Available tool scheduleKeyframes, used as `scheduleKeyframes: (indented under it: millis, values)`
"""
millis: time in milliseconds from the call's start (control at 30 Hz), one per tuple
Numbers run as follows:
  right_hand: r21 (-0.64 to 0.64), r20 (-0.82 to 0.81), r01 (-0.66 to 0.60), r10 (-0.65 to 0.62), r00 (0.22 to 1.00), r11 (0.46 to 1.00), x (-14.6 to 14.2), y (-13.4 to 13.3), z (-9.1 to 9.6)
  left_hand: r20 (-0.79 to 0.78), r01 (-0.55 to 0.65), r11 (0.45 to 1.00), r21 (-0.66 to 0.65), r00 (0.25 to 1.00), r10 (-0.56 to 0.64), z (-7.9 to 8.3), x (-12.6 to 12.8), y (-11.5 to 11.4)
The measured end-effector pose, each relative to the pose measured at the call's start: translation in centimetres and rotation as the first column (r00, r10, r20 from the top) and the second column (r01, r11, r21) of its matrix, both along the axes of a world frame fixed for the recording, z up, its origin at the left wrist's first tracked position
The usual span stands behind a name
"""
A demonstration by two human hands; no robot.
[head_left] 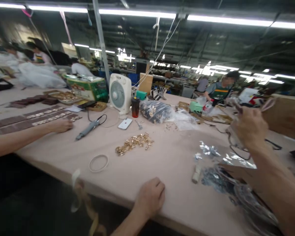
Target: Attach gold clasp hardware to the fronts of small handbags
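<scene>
My left hand [151,196] rests on the table's front edge with its fingers curled into a loose fist; no object shows in it. Raised over the right side of the table, my right hand [252,127] has its fingers bent together. Something blurred shows at its fingertips, and I cannot make out what it is. Below that hand lie shiny silvery pieces [208,149] and crumpled clear plastic bags [218,179]. Beside them is a short pale cylinder [196,173]. A pile of small gold-coloured metal parts [135,143] lies on the table beyond my left hand.
At left, a co-worker's hand [63,125] touches strips [43,117] bearing pale pieces. A grey handheld tool [88,129], white ring [98,163], phone [125,123], dark cup [135,107], fan [120,93] and filled plastic bag [156,111] stand or lie about. A cardboard box [285,118] is at right.
</scene>
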State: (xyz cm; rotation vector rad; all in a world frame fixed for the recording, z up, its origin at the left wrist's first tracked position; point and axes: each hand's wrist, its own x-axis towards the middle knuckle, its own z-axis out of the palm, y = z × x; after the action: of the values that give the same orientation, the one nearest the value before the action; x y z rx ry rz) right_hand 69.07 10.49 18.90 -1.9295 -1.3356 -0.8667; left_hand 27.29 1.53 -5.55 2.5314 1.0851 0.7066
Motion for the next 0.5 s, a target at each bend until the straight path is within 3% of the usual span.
scheduleKeyframes:
  millis: [100,200,333,433,500]
  values:
    - [0.053,0.085,-0.077,0.072,0.994,0.996,-4.0,-1.7,0.7,-0.011,0.014,0.999,-0.05,1.0,-0.015,0.5,-0.2,-0.1]
    - [0.048,0.119,-0.181,0.174,0.977,0.982,-9.1,-4.3,-0.7,0.088,-0.004,0.995,-0.098,0.996,0.013,0.0,-0.5,-0.2]
    - [0.116,0.167,-0.374,0.353,0.92,0.92,-15.3,-7.9,-5.4,0.349,-0.027,0.983,-0.183,0.933,0.09,-0.1,-1.1,0.0]
    - [0.011,0.187,-0.543,0.532,0.826,0.84,-18.8,-11.4,-9.5,0.517,-0.052,0.964,-0.263,0.835,0.186,0.3,-1.6,0.5]
    - [-0.032,0.235,-0.653,0.641,0.731,0.757,-20.6,-14.2,-12.2,0.609,-0.076,0.93,-0.359,0.736,0.295,0.3,-2.1,0.9]
